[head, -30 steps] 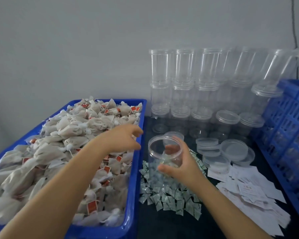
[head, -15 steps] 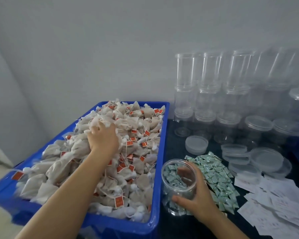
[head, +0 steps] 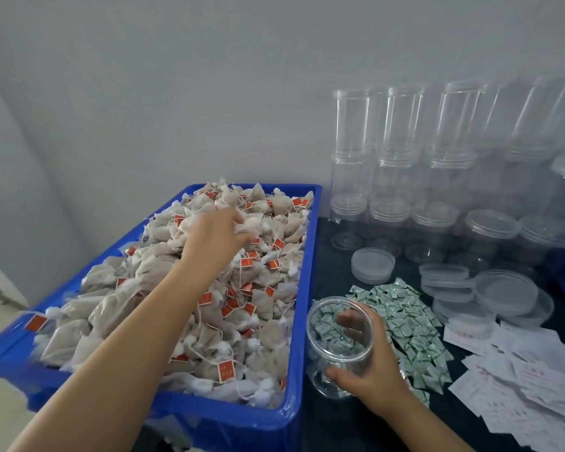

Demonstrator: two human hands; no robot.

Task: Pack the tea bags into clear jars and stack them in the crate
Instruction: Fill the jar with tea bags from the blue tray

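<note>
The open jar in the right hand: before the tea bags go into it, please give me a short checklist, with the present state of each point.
1. Jar has no lid on its mouth: ok.
2. Right hand holds the jar round its side, upright: ok.
3. Jar has room: ok, no tea bags inside; the green packets show through its clear wall.
4. Left hand holds tea bags: cannot tell; its fingers reach into the pile, the grip is hidden.
5. Jar stands close to the blue bin: ok, right beside its wall.
6. Loose lids within reach for closing: ok.
</note>
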